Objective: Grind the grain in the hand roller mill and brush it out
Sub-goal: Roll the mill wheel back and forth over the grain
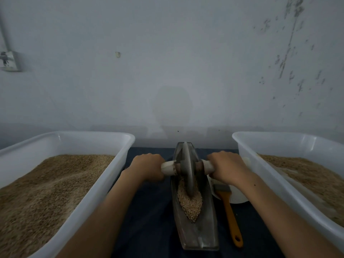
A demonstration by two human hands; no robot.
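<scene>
Nearest: boat-shaped metal trough (195,237) of the hand roller mill, lengthwise on dark tabletop (149,220). Grain (189,200) heaped mid-trough against upright grinding wheel (187,168). Left hand (149,167) clenched round left axle handle (167,167); right hand (226,167) clenched round right axle handle (206,164). Orange-handled brush (229,211) just right of trough, bristles over white dish (238,196). White grain-filled tubs at left (115,164) and right (247,164).

The scene was seen from a single wide-angle camera worn on the head, aimed forward and slightly down. A pale wall (167,62) filled the upper half of the frame. The forearms were seen entering from the bottom edge, close to the lens. Straight edges were bent near the left and right borders.
</scene>
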